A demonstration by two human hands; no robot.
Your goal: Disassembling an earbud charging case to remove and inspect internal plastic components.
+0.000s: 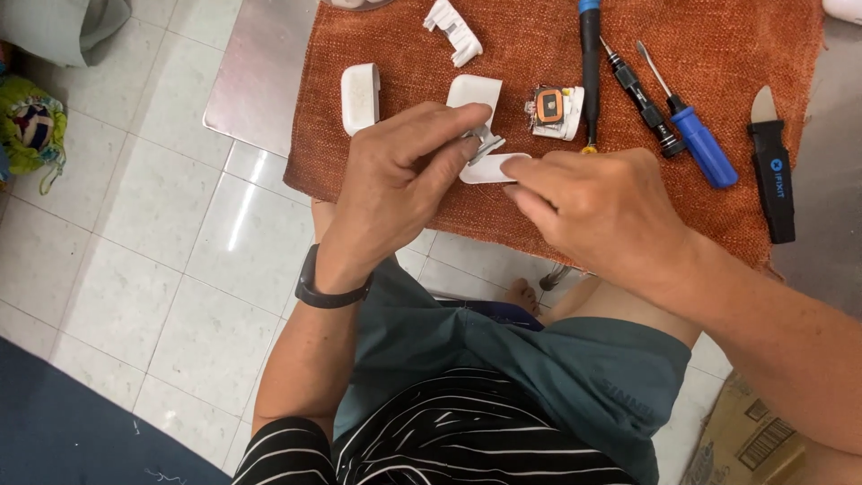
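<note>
My left hand [400, 171] pinches a small white and metal plug part [485, 144] between thumb and fingers. My right hand [602, 202] holds the edge of a flat white oval cover [489, 168] just below that part. Both hands hover over the near edge of an orange-brown cloth [718, 54]. A white square charger shell [473, 92] lies right behind the left fingers. A black band sits on my left wrist.
On the cloth lie a white rounded casing [359, 97], a coil circuit block [552, 110], a white ribbed piece [453, 30], three screwdrivers [700, 139], and a black pry tool [774, 175]. A metal tabletop [260, 72] carries the cloth. Tiled floor and a cardboard box [745, 440] lie below.
</note>
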